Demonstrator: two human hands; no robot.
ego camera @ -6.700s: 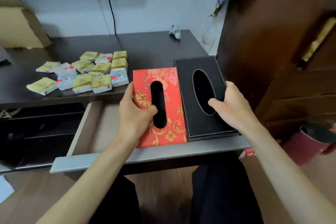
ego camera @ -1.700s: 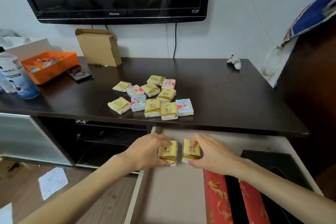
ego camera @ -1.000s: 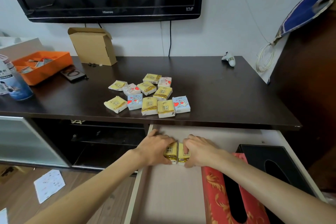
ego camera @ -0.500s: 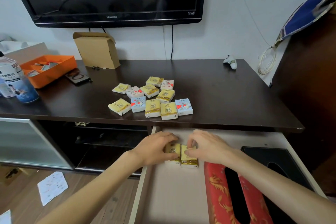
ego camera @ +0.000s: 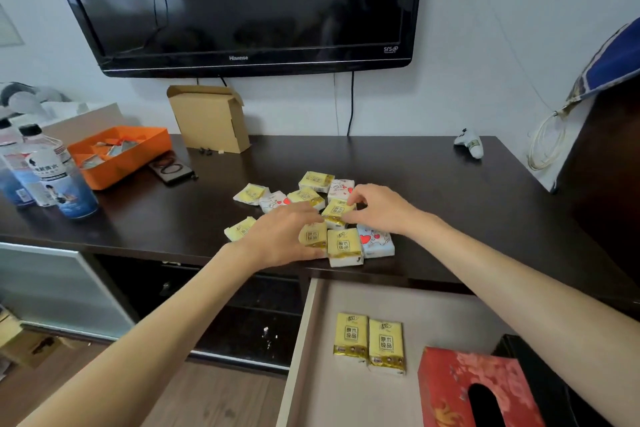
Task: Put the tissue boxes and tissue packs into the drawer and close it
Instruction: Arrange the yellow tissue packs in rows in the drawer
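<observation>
Several tissue packs [ego camera: 375, 243], yellow and white-blue, lie in a cluster on the dark tabletop [ego camera: 450, 204]. My left hand [ego camera: 280, 239] closes around a yellow pack [ego camera: 312, 236] at the cluster's front. My right hand [ego camera: 379, 206] pinches another yellow pack [ego camera: 337, 211] just behind it. Below, the drawer [ego camera: 297, 354] stands open. Two yellow packs [ego camera: 350, 336] lie side by side on its floor. The red tissue box [ego camera: 457, 381] lies to their right, and the black tissue box [ego camera: 519, 354] is partly hidden by my right arm.
An orange tray [ego camera: 119, 154], bottles [ego camera: 55, 177], a dark phone-like item [ego camera: 171, 170] and a cardboard box [ego camera: 209, 118] stand at the back left. A small white object [ego camera: 469, 144] sits back right. A television [ego camera: 242, 3] hangs above. A dark cabinet [ego camera: 609, 156] borders the right.
Both hands let go of the two yellow packs in the drawer and moved up to the tabletop cluster, each now on another yellow pack.
</observation>
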